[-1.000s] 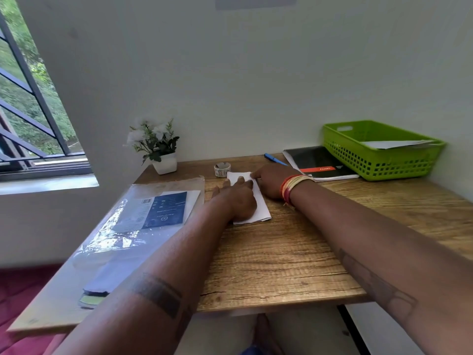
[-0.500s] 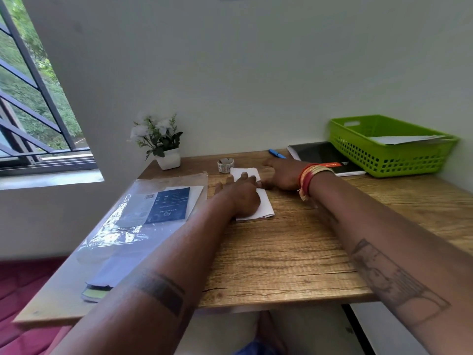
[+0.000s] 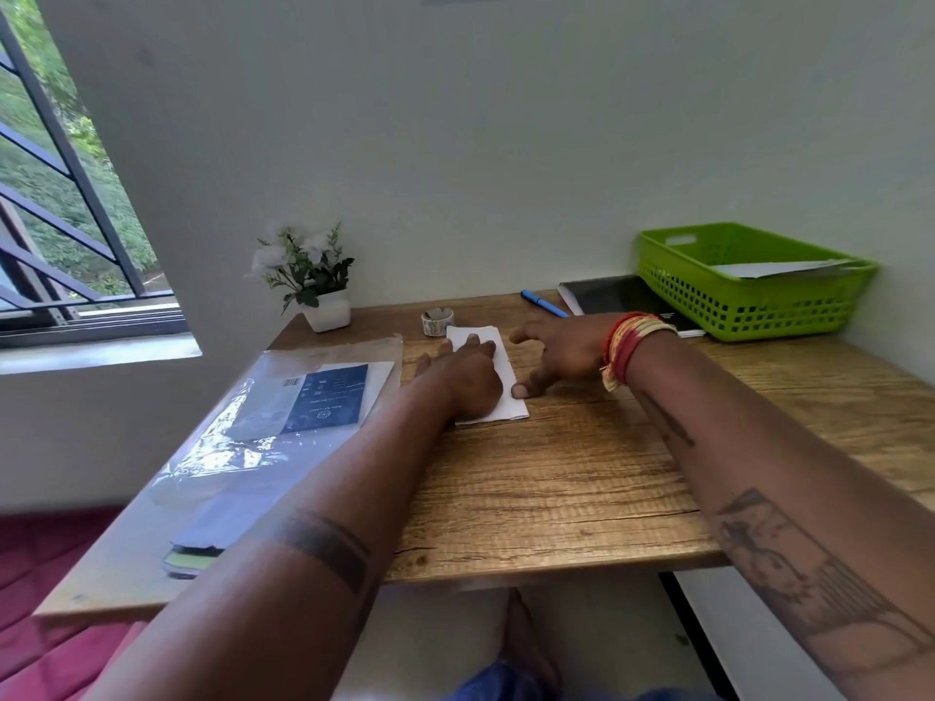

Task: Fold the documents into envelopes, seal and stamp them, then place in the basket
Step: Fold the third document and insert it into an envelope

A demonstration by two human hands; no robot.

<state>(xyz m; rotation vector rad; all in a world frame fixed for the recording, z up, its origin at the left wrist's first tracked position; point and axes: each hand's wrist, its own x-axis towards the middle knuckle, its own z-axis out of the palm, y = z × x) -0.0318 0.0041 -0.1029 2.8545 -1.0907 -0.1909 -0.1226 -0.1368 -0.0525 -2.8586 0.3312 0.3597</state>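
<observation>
Pressing flat on the folded white paper (image 3: 508,392) mid-desk, the left hand (image 3: 463,379) has straight fingers; the right hand (image 3: 561,354), fingers spread and relaxed, thumb touching the paper's right edge, holds nothing. Beyond, right, sits the green basket (image 3: 749,306) holding paper.

Basket (image 3: 749,306) far right, plant (image 3: 324,296) behind-left
</observation>
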